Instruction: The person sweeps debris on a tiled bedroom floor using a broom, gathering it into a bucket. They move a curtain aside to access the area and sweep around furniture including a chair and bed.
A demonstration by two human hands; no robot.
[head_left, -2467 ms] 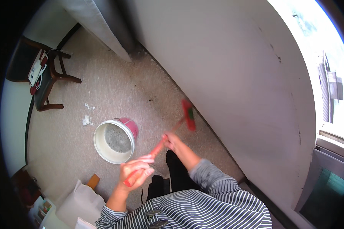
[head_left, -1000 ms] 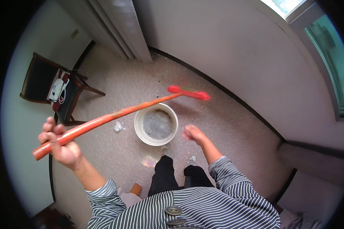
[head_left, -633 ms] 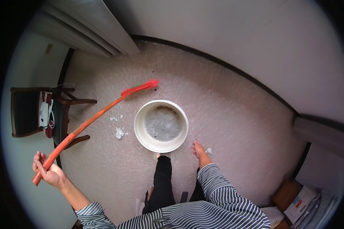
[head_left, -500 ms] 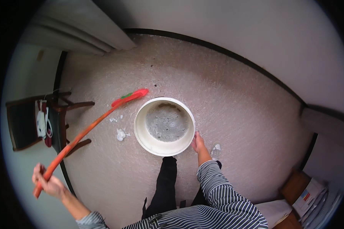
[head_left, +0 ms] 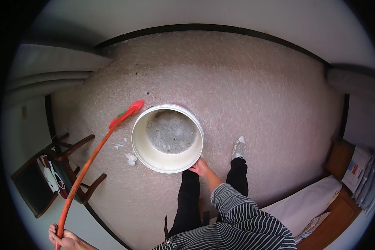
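Observation:
My left hand (head_left: 64, 238), at the lower left, is closed round the upper end of a broom's long orange handle (head_left: 89, 164). The red and green broom head (head_left: 127, 113) lies on the floor, just left of the bucket. My right hand (head_left: 201, 166) grips the near right outside of a large white bucket (head_left: 166, 161), part of the fingers hidden behind its wall. The bucket is tilted towards me, its mouth facing up; grey, dirty residue shows on its bottom (head_left: 173, 133). A crumpled white paper (head_left: 131, 158) and small white scraps (head_left: 118, 146) lie beside it.
A dark wooden chair (head_left: 64, 166) with white and red items on its seat stands left. A grey curtain (head_left: 62, 62) hangs at the upper left. Dark specks (head_left: 148, 93) dot the floor (head_left: 254, 96). Wooden furniture with a pale cushion (head_left: 304, 200) and stacked papers (head_left: 358, 166) stands right.
The view has turned, shifting the surroundings. My right hand has moved from the bucket's right side to its near underside. My left hand, still on the broom, sits lower in the picture.

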